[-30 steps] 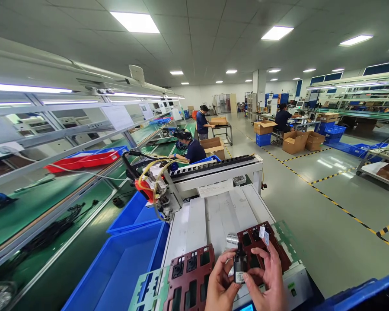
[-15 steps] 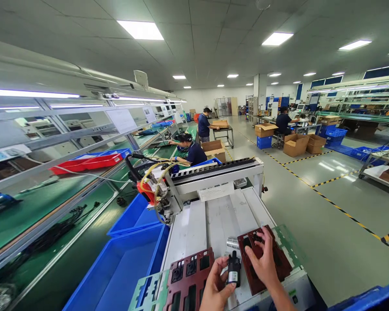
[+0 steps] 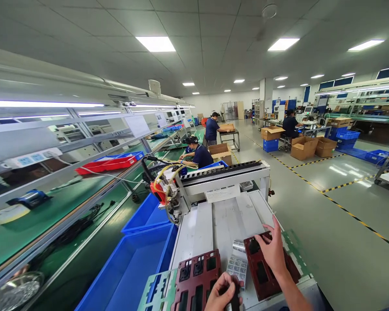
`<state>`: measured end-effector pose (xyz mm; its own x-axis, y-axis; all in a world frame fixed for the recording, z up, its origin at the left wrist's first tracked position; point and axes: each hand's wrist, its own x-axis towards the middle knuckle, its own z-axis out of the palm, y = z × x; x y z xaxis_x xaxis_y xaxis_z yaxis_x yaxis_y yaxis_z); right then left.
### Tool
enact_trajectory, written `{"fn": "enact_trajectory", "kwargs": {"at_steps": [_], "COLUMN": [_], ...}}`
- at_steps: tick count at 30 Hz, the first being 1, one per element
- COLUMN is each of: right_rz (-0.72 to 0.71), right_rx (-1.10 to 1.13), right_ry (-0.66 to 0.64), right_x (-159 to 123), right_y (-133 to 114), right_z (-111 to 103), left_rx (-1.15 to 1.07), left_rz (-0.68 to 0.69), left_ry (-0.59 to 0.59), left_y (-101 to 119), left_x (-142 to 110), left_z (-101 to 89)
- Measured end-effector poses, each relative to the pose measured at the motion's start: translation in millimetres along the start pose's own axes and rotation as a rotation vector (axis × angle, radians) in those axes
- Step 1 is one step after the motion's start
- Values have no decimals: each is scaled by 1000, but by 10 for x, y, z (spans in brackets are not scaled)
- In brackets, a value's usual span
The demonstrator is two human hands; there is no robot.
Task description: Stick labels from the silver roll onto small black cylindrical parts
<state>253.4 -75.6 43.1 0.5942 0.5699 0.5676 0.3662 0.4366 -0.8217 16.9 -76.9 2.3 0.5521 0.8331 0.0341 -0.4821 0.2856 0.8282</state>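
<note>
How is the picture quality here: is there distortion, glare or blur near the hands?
Head view: the wide lens bends the shelf rails and ceiling lines toward the edges; the ceiling panels throw bright glare patches on the glossy floor; the left hand is cut by the bottom edge, the right hand on the dark red fixture looks fairly sharp.

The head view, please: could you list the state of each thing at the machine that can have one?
Left hand: closed around a small black part.
Right hand: open, fingers spread, resting on the right jig.
Right dark red jig: flat on the machine bed, pockets visible beside the hand look unfilled.
Left dark red jig: flat, two rear pockets hold black parts, others empty.
Near blue bin: appears empty.
</note>
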Motion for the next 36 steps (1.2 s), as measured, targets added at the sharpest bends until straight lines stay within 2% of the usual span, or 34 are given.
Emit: {"fn": "enact_trajectory", "kwargs": {"at_steps": [4, 6, 9, 13, 15, 18, 20, 22, 24, 28, 32, 36], "right_rz": [189, 226, 249, 209, 152, 163, 275, 392, 442, 428, 402, 401], "right_rx": [297, 359, 420, 529, 441, 267, 347, 481, 488, 416, 354, 295], "right_ry": [-96, -134, -173, -333, -327, -177, -200, -261, -275, -327, -355, -368], "right_x": [-194, -303, -425, -541, -609, -736, -830, -917, -986, -1044, -1021, -985], "right_y": [-628, -821, -980, -1008, -968, -941, -999, -1108, -1208, -1231, -1172, -1201], "right_z": [32, 42, 27, -41, -90, -167, -200, -203, -183, -150, -181, -210], "left_rx": [77, 102, 117, 19, -9, 173, 413, 604, 688, 759, 795, 807], "left_rz": [70, 77, 89, 48, 53, 264, 379, 367, 321, 332, 397, 385], "left_ry": [-99, -182, -275, -313, -275, -69, 21, -14, -69, -66, -57, -56], "left_y": [-63, -81, -72, -21, -2, 16, 49, 117, 205, 311, 278, 279], "left_x": [89, 115, 89, -53, -118, -135, -105, -77, -71, -103, -111, -113], "left_z": [106, 153, 202, 233, 227, 172, 118, 83, 88, 167, 194, 206]}}
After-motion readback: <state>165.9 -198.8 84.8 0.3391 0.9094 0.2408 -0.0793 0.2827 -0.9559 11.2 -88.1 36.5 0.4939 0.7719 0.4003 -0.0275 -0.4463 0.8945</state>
